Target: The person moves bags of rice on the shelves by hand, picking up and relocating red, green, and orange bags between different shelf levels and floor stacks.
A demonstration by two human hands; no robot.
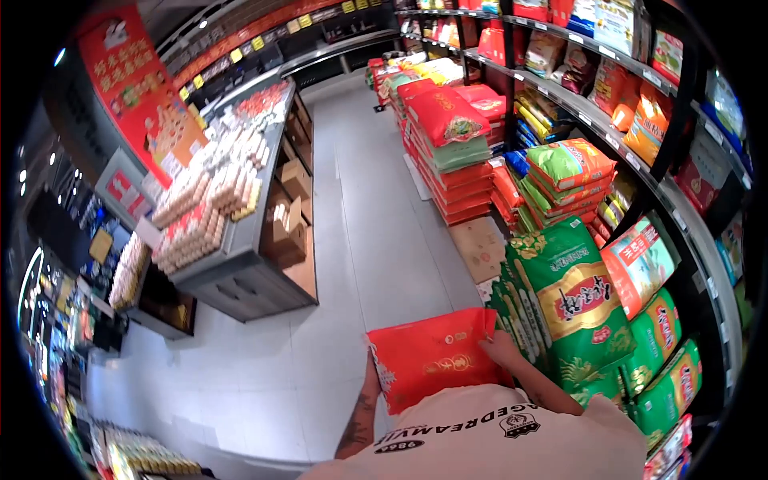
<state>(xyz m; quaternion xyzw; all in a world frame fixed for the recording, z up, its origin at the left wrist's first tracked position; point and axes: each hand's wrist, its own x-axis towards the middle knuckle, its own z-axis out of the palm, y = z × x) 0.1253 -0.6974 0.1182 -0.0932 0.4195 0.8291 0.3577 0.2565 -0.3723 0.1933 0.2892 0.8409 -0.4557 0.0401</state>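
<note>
A red bag with gold print point(432, 352) is held level in front of my shirt, between both hands. My left hand point(371, 376) is at its left edge, mostly hidden behind the bag. Gripping the right edge near the upper corner is my right hand point(498, 349), its fingers bent round the bag. Just right of that hand stands a stack of green bags point(572, 296) with gold labels.
Stacked red bags point(452, 152) stand along the right side, beside tall shelves point(592, 112) of packed goods. A grey display counter point(240, 280) with many small packages is on the left. Grey tiled floor point(352, 232) runs between them.
</note>
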